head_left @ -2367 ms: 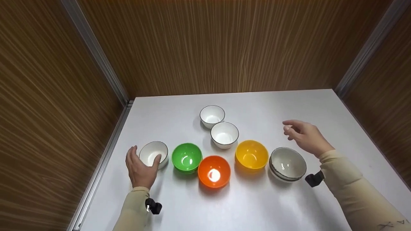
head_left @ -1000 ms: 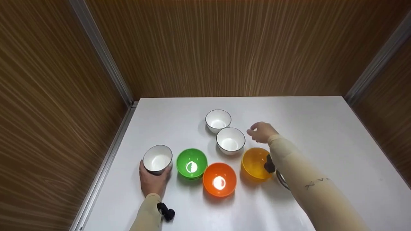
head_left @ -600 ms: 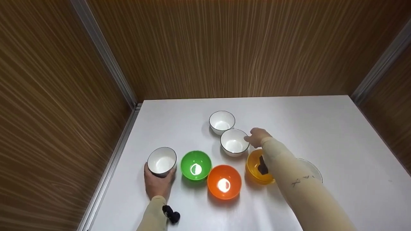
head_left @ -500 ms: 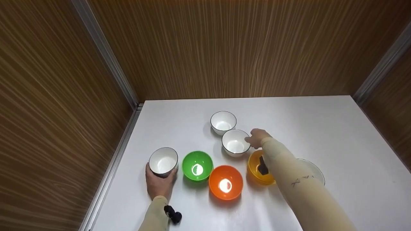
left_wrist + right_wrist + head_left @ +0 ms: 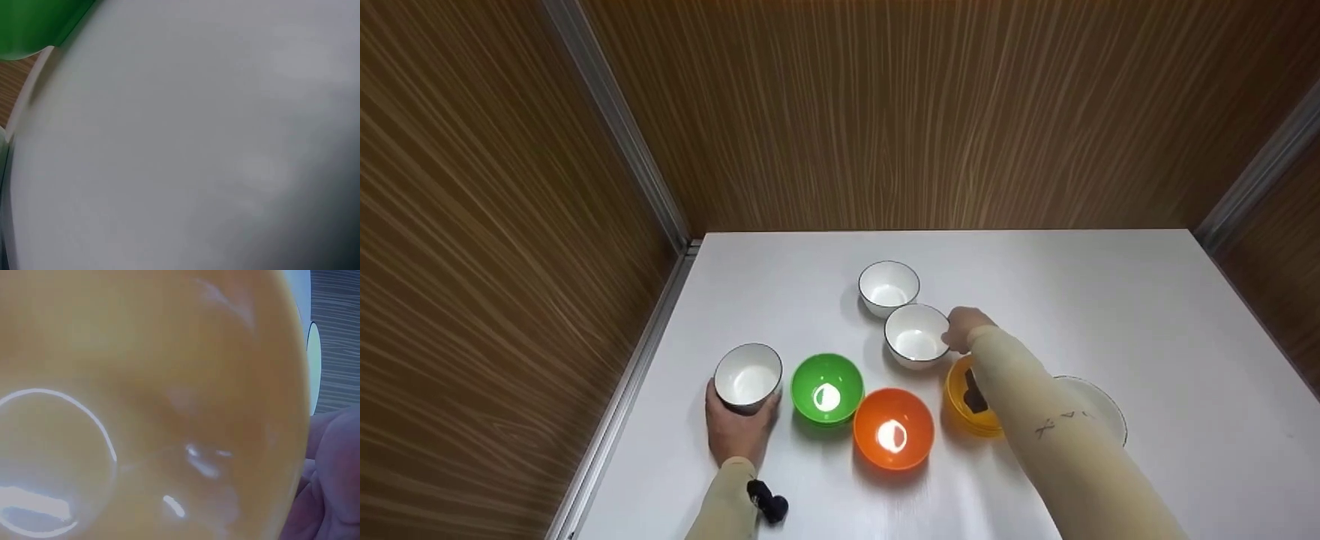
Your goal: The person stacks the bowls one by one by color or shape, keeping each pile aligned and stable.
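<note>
My left hand [image 5: 739, 431] holds a white bowl [image 5: 748, 373] with a dark rim at the left, thumb and fingers around its near side. At the centre, my right hand [image 5: 966, 328] grips the right edge of another white bowl [image 5: 915, 331]; its fingertips are partly hidden. Behind that one, slightly to the left, stands a third white bowl [image 5: 888, 283]. In the right wrist view, a yellow bowl [image 5: 169, 354] fills most of the picture, with part of the right hand [image 5: 337, 478] at the right edge. The left wrist view shows mostly a pale surface.
Green bowls [image 5: 826, 386], stacked, stand beside an orange bowl [image 5: 892, 427]. My right forearm passes over yellow bowls [image 5: 960, 382] and partly covers a grey-white bowl [image 5: 1102, 409]. Wood-grain panels [image 5: 885, 112] enclose the white table [image 5: 1110, 300] at the back and sides.
My right hand has moved left from above the grey bowls to the nearer central white bowl and taken its edge. My left hand has closed around the left white bowl. The view has shifted slightly.
</note>
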Available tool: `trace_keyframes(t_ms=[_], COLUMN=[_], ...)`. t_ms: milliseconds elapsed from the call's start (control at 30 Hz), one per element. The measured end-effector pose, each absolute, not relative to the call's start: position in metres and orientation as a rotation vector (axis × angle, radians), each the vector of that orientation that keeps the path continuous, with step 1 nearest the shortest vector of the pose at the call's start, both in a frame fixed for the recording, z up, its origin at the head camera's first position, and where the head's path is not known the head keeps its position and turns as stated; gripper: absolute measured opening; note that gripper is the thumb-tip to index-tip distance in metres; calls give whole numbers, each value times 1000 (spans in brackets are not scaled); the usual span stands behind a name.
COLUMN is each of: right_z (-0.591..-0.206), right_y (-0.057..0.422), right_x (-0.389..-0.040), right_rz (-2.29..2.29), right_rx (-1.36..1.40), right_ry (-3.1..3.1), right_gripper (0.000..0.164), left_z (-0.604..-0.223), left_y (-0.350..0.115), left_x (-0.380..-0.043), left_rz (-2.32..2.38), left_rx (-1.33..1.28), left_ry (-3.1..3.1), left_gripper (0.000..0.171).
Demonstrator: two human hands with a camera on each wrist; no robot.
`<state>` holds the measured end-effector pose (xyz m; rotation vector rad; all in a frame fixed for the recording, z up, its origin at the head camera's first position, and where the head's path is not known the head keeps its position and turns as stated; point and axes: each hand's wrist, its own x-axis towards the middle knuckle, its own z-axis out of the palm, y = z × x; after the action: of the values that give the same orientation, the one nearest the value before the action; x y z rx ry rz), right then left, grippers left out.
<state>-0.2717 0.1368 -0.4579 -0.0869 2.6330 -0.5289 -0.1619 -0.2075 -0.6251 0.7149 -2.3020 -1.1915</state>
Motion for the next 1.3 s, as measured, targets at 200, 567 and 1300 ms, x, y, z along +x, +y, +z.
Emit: trace_keyframes(t_ms=[200,567,1300], right_z=[-503,-498,-489], right_y=[142,128,120], right_x=[-306,-299,-302], right_rz=[-453,-388,-370], right_rx=[-57,-172,-183], right_ry=[2590,2599,2635], right_gripper=[13,8,12], left_z=[-624,-624,-625], left_y=[-208,-210,-202], left_x=[-160,-160,-163], left_rz=[-1186,-1168,-1177], left_rx=[729,708,708], left_ry=[-2291,-2298,-2291], left_gripper=[116,117,117])
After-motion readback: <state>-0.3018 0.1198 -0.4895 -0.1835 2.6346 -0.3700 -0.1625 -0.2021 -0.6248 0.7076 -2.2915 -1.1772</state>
